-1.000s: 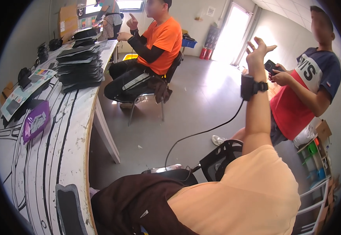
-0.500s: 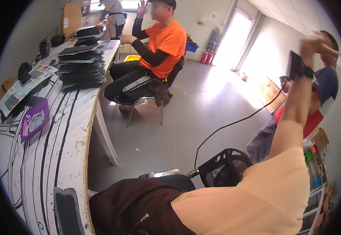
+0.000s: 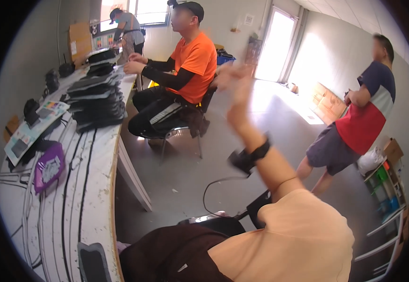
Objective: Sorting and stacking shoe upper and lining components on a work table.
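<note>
My right arm reaches up and forward from a beige sleeve, and my right hand (image 3: 236,82) is smeared by motion, so its fingers cannot be read. It is raised in front of the floor and the seated person's chair back, with nothing visible in it. On my right wrist sits a black strap with a small dark box (image 3: 242,162). A black cable (image 3: 205,197) curves down from this box towards a dark chair. My left hand is out of view. A dark brown apron (image 3: 166,254) covers my lap beside the table's edge.
On the white table (image 3: 89,188) at left stand a stack of dark flat pieces (image 3: 96,105), a purple tray (image 3: 57,157) of small pale pieces and a printed sheet (image 3: 23,143). One person in orange (image 3: 197,66) sits beside it; another (image 3: 362,113) stands right. A third works far back.
My right arm has swung left across the view. The seated person's hands have come down to the table's edge. The view has shifted, and the person at right shows more fully.
</note>
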The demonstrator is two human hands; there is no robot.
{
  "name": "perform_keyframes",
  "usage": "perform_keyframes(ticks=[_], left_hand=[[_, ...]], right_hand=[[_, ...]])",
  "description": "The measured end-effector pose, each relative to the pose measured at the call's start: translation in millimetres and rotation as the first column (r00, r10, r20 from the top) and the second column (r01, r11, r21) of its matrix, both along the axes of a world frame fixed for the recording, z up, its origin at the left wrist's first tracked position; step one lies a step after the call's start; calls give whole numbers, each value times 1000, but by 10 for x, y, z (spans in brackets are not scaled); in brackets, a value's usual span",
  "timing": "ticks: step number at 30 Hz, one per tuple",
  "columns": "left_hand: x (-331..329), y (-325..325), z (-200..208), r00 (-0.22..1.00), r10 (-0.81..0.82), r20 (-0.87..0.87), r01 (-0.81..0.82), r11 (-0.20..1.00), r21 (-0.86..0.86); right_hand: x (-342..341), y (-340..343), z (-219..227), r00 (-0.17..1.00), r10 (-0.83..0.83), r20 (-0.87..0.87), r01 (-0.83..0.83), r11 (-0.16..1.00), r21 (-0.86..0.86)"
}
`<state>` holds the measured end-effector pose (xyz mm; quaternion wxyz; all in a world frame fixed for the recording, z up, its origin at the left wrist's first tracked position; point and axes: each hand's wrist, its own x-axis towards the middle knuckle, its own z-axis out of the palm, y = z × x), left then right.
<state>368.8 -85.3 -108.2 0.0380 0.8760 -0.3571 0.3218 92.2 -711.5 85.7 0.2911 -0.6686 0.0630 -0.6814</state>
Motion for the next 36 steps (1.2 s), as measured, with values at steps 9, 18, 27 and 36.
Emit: perform_keyframes(ticks=[9,18,27,36], left_hand=[[211,-85,386,990,24,141,-22,1000,-16],[687,-558,473,981,-129,142,126,992,31],[1079,-984,429,950,-295,99,289,955,70],[1080,-828,255,958,-283,36,279,956,87]], right_hand=[[2065,1080,-1195,686,482,-545,-608,791,-66],[2732,1497,-1591,790,285,-543,-488,829,-275],[2688,1551,-1599,795,358,-489,-448,891,-76],[2664,1537,-1616,828,397,-395,-419,907,33]])
